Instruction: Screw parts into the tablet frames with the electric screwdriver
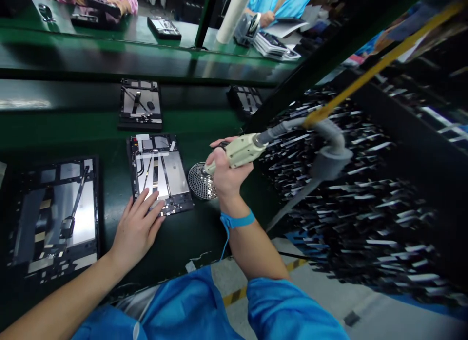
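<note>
We rest our left hand (137, 228), fingers apart, on the near edge of the open tablet (174, 172) on the bench (109, 181). Our right hand (229, 174) wraps the driver (242, 151), its tip at the dish (198, 183) of screws (210, 190) beside it. The tablet's insides lie bare, so we judge it unfinished; which screws are in, we cannot tell. Another tablet (54, 216), to the left, lies open too.

Cream tool (241, 151), 1 blue wristband (242, 220) (green bench (197, 235)).

A white cylindrical pole (234, 13) rises between a co-worker's pink fabric sleeve (130, 0) and another's blue garment (298, 1); yellow-and-black striped tape (236, 296) lines the grey floor (402, 325).
</note>
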`<state>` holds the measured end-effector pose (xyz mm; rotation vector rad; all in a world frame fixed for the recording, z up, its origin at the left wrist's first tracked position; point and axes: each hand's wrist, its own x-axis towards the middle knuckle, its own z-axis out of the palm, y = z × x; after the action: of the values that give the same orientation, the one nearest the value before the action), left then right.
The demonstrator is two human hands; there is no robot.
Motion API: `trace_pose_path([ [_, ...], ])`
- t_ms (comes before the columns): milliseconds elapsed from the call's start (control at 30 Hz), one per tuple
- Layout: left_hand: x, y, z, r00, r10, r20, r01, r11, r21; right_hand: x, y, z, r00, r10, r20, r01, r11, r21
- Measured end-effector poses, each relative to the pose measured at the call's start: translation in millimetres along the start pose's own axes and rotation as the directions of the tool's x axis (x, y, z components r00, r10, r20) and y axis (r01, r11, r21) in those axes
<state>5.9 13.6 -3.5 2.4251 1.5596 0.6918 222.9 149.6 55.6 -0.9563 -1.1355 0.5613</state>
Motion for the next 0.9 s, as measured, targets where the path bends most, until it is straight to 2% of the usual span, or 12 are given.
trace_pose_path([
  [167,-1,0,-1.1,1.000,-0.005,0.015,0.005,1.000,-0.007,11,21,-6,1.000,0.017,-0.026,-0.019,0.998,-0.059],
  [633,0,0,-0.8,1.000,-0.005,0.007,0.005,1.000,-0.014,8,31,-5,0.999,0.025,-0.023,-0.027,0.995,-0.098],
  [767,0,1,0.1,1.000,-0.011,0.002,0.011,1.000,-0.009,9,17,-2,0.999,0.020,-0.047,-0.022,0.999,-0.033],
  [833,0,2,-0.3,1.000,-0.026,0.005,0.026,0.999,-0.022,1,-1,4,0.998,0.005,-0.056,-0.004,1.000,0.029],
  [900,1,4,-1.4,0.999,-0.044,0.013,0.044,0.998,-0.043,-15,-21,11,1.000,0.011,-0.008,-0.010,0.994,0.109],
])
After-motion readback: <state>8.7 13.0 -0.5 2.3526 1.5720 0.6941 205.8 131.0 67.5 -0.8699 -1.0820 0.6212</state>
